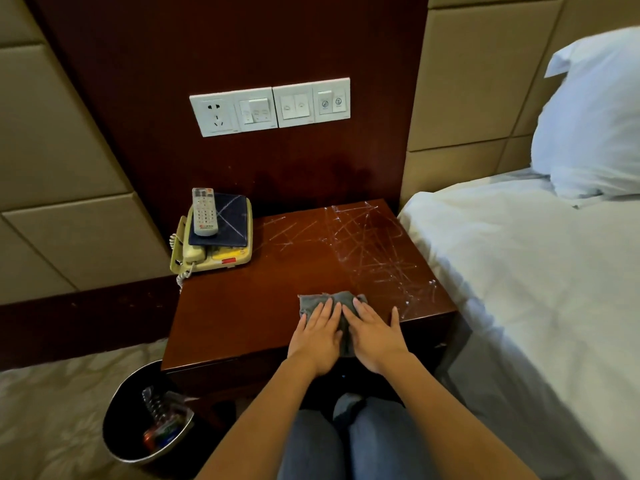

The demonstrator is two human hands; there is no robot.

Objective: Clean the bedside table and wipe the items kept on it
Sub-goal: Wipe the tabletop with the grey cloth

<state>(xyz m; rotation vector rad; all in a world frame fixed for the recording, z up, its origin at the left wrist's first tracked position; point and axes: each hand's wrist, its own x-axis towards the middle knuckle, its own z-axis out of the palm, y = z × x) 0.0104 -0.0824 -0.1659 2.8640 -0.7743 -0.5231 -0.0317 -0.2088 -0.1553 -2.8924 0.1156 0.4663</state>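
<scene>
Two flat hands, left hand [317,341] and right hand [375,337], press grey cloth [325,301] onto bedside table [242,306].

It was a hotel bedroom: a white-sheeted bed [519,271] lay right, a padded wall [467,81] and switch panel [270,107] stood far, and a corded telephone [227,255] sat far left on the bedside table [242,306].

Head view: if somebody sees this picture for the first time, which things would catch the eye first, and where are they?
First, the white criss-cross marks over the right rear part of the dark bedside table. Next, the left hand and right hand pressing flat, side by side, on a grey cloth near the table's front edge. At the left rear corner a remote lies on a dark pad on a beige telephone.
</scene>
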